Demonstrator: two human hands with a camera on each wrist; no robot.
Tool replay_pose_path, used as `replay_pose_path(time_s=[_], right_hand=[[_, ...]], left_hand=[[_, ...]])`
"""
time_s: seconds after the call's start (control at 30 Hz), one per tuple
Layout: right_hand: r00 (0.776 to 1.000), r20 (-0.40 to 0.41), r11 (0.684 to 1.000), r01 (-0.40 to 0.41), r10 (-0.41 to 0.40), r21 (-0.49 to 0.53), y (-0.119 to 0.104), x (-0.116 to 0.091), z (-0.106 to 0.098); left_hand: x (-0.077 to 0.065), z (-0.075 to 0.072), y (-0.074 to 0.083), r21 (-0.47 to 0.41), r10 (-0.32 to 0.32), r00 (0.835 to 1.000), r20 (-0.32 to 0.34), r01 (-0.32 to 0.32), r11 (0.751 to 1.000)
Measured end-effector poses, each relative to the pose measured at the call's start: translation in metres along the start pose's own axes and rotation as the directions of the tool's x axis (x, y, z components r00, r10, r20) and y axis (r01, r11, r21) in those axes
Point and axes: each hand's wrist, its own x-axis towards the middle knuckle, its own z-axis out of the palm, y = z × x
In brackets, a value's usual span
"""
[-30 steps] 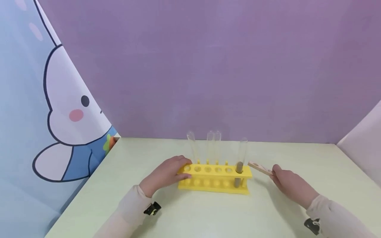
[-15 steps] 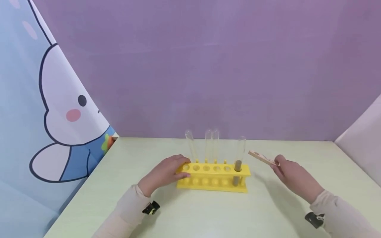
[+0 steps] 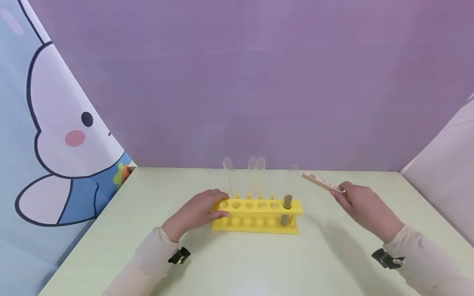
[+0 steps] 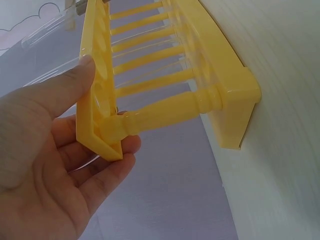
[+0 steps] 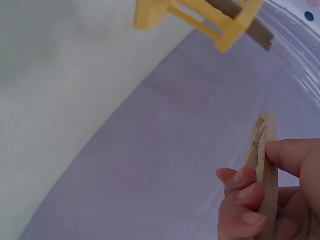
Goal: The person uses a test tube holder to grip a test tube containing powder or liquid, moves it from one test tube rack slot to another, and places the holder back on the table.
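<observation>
On the pale table (image 3: 237, 263), the yellow rack (image 3: 255, 212) is stood upright, its left end pinched between thumb and fingers of the left hand (image 3: 196, 211). Three clear tubes (image 3: 252, 174) are set along the back, leftmost tilted. Grey-filled tube (image 3: 287, 200) is seated in the rightmost hole. Wooden clamp (image 3: 321, 183) is pinched by the right hand (image 3: 364, 209), tip near that tube, apart. Judged done: rack steadied, clamp picked up. Outstanding: no tube is clamped yet.

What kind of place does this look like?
Probably a tabletop set up for simple science activities: there's a yellow rack with clear test tubes, a wooden clamp in the right hand, and a cartoon-printed sheet at the left.
</observation>
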Motion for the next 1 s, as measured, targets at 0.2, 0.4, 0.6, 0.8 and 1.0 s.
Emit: replay_pose_path(time_s=[0.2, 0.4, 0.6, 0.8, 1.0], right_hand=[[0.995, -0.091, 0.996, 0.035, -0.042, -0.084, -0.002, 0.003, -0.022], [0.989, -0.123, 0.993, 0.075, -0.086, -0.09, -0.01, 0.008, -0.031], [0.992, -0.102, 0.996, 0.072, -0.077, -0.06, -0.02, 0.018, -0.03], [0.983, -0.142, 0.988, 0.104, -0.121, -0.118, -0.018, 0.022, -0.028], [0.975, -0.168, 0.979, 0.114, -0.143, -0.17, -0.016, 0.023, -0.025]], left_hand=[[0.004, 0.003, 0.0, 0.018, 0.049, 0.999, 0.002, -0.049, 0.999], [0.002, 0.002, 0.0, 0.024, 0.054, 0.998, 0.017, -0.055, 0.998], [-0.001, 0.001, -0.003, 0.026, 0.039, 0.999, 0.01, -0.039, 0.999], [0.0, 0.005, -0.003, 0.008, 0.035, 0.999, 0.014, -0.035, 0.999], [-0.001, 0.002, -0.001, 0.03, 0.026, 0.999, 0.017, -0.027, 0.999]])
